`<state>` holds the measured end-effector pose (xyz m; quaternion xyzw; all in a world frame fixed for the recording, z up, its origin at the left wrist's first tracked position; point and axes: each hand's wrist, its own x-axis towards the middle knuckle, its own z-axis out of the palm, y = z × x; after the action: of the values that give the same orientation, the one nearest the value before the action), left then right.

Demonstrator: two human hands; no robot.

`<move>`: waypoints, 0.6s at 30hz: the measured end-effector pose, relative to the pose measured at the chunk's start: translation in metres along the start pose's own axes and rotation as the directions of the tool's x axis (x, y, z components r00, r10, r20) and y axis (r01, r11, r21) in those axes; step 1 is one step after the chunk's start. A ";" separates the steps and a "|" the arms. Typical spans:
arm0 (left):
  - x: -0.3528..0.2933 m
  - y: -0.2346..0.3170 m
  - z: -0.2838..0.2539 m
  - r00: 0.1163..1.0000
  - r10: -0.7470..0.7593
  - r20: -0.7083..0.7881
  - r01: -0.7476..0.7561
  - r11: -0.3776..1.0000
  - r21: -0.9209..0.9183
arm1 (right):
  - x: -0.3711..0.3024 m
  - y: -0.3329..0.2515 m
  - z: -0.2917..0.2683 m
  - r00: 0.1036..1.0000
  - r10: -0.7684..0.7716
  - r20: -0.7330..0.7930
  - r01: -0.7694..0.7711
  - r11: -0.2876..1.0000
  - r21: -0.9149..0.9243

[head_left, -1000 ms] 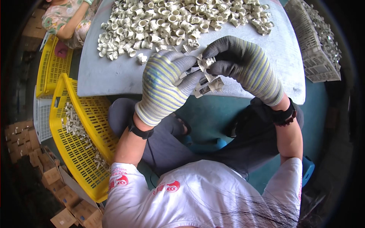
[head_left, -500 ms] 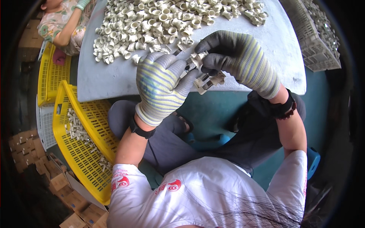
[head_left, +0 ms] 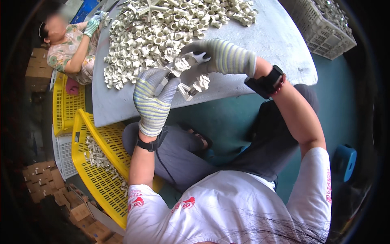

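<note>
My left hand (head_left: pixel 152 99), in a striped knit glove with grey coated fingers, is closed on a pale branched frame (head_left: pixel 185 92) above the table's near edge. White ruffled, cup-like fittings sit on its arms, one (head_left: pixel 200 83) at the right end and another (head_left: pixel 180 65) higher up. My right hand (head_left: pixel 227 56), gloved alike, reaches in from the right. Its fingers lie above and below the upper fitting and grip it. The fingers partly hide the frame's middle. Beyond the hands spreads a heap of similar loose white fittings (head_left: pixel 162 34).
The fittings lie on a pale grey table (head_left: pixel 280 53). A yellow basket (head_left: pixel 81 162) with small white pieces stands at the left, near cardboard boxes (head_left: pixel 83 215). A grey crate (head_left: pixel 325 38) of shiny parts is at the far right. A co-worker (head_left: pixel 73 51) sits at the far left.
Both hands and the frame have moved left. My right hand's fingers have spread wider around the upper fitting. The view has shifted, showing more of the co-worker and a branched frame on the heap.
</note>
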<state>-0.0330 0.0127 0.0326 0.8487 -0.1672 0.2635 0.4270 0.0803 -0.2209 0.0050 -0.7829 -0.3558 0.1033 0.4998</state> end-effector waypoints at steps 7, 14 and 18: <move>-0.005 0.021 -0.014 0.993 -0.119 -0.013 0.119 0.993 -0.018 | 0.000 -0.005 -0.004 0.995 0.098 -0.014 -0.094 0.984 0.150; -0.045 0.009 -0.182 0.893 -0.189 -0.407 0.332 0.890 0.314 | -0.009 0.024 -0.021 0.988 0.003 -0.155 -0.076 0.881 -0.467; -0.176 -0.020 -0.324 0.612 -0.392 -0.687 0.736 0.599 0.315 | 0.016 0.015 0.018 0.902 -0.423 -0.082 0.306 0.763 -0.569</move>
<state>-0.2626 0.2982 0.0768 0.8259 0.3430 0.3753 0.2435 0.0889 -0.2012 -0.0136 -0.8133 -0.4626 -0.1831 0.3016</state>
